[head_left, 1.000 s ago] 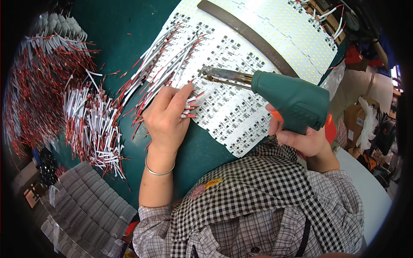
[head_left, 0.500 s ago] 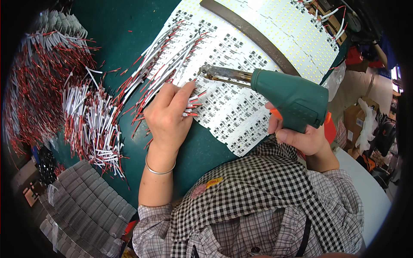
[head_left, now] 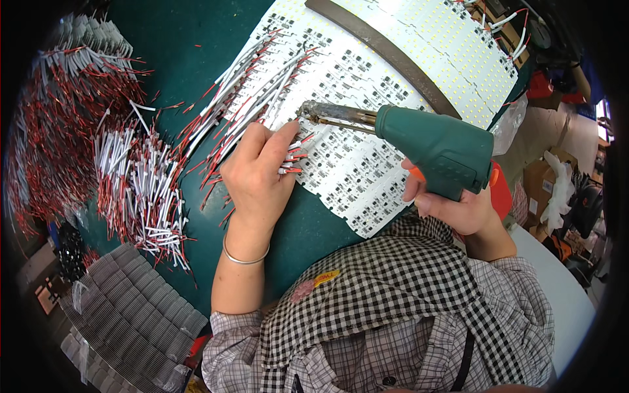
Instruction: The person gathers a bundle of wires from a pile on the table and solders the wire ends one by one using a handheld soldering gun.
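Observation:
My right hand [head_left: 455, 206] grips a green soldering gun [head_left: 436, 147] with an orange trigger. Its dark, scorched tip [head_left: 311, 110] points left and sits just beyond the fingertips of my left hand [head_left: 262, 170]. Those fingers are closed on a small bunch of short white-sleeved wires [head_left: 293, 157] with red ends; one wire end meets the tip. Beneath both lies a white sheet of circuit boards [head_left: 357, 154] printed with rows of small black parts. Several wires [head_left: 252, 92] stand attached along the sheet's left side. Whether the tip touches the board, I cannot tell.
A brown curved bar [head_left: 386, 52] lies across the boards. On the green table [head_left: 164, 39] at left are a large heap of red-tipped wires [head_left: 59, 137] and a smaller pile [head_left: 144, 190]. Grey ridged stacks [head_left: 131, 314] sit lower left. Cardboard boxes [head_left: 547, 180] stand at right.
The soldering gun has shifted slightly left and its tip has come closer to my left fingertips. My left hand has barely moved and still holds the wires.

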The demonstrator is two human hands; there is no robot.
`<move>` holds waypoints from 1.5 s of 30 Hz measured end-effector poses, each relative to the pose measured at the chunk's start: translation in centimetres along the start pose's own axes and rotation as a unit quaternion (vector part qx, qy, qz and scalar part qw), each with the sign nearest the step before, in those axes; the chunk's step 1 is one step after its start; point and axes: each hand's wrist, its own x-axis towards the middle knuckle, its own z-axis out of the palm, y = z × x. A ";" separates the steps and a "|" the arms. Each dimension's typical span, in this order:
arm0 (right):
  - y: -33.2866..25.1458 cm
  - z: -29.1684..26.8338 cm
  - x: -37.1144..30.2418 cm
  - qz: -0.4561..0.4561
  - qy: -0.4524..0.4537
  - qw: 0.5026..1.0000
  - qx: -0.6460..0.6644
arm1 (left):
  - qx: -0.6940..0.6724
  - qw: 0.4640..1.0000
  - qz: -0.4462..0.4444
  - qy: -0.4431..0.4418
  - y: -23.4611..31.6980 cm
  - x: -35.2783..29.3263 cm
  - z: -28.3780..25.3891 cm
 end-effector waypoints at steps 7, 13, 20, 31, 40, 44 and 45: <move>0.4 -0.2 -0.2 0.013 -0.015 0.999 -0.031 | -0.002 1.000 0.012 0.014 -0.3 -0.1 0.0; 0.6 0.4 -0.2 0.035 0.029 0.999 0.020 | 0.007 0.999 0.027 0.015 -0.4 0.1 0.2; 0.1 0.4 -0.1 0.030 0.026 0.999 -0.009 | 0.005 0.999 0.033 0.021 -0.5 0.0 0.2; -0.6 -0.6 -0.8 0.016 0.030 0.999 0.024 | -0.005 1.000 0.002 0.002 -0.4 0.0 0.2; 0.3 -1.6 -2.1 -0.017 -0.015 0.999 -0.031 | -0.085 0.994 0.044 -0.046 -1.5 0.4 -0.1; -0.7 -0.6 -1.4 0.005 0.011 1.000 -0.024 | -0.077 0.995 0.050 -0.044 -1.6 0.3 -0.2; -0.6 -0.5 -1.4 0.004 0.011 1.000 -0.024 | -0.077 0.995 0.050 -0.043 -1.6 0.2 -0.2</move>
